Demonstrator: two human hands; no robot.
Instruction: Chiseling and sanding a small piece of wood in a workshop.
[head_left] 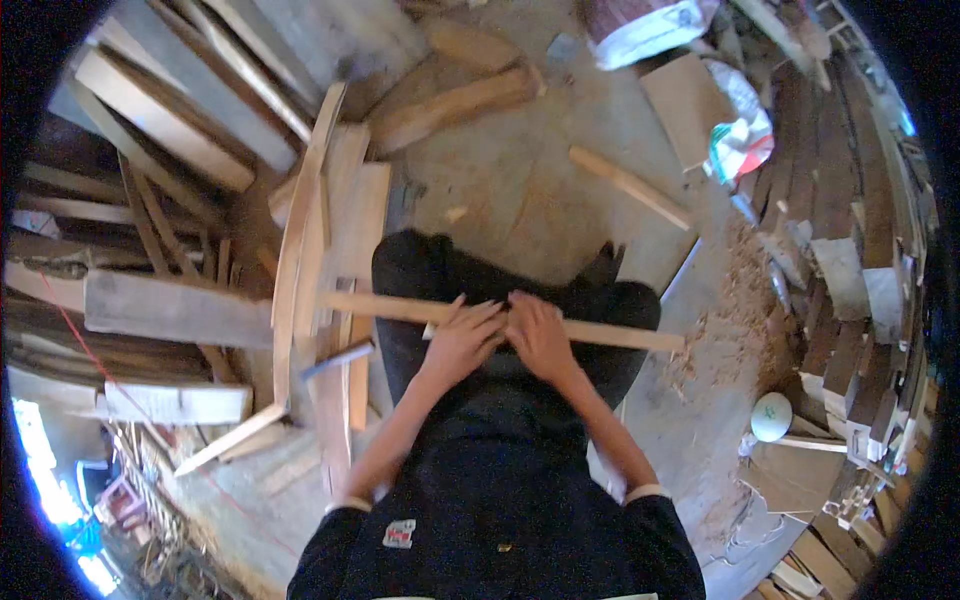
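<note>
A long, narrow wooden strip [625, 336] lies crosswise over my lap, above my dark trousers [430, 262]. My left hand [465, 335] is on the strip left of its middle, its fingers bent over the wood. Close beside it, my right hand [538, 335] grips the strip with fingers curled over the far edge. The fingertips of both hands nearly meet. A small pale bit shows at the edge of my left hand, too little to name. The strip's left end reaches the stacked boards [372, 215]; its right end sticks out past my knee.
Left of me, a blue-edged tool [338, 360] lies across the boards. Thick timbers [165, 118] pile up at the far left. A loose stick [630, 187] lies on the floor ahead. To the right are wood shavings [735, 310], a pale round object [771, 417] and stacked planks [850, 350].
</note>
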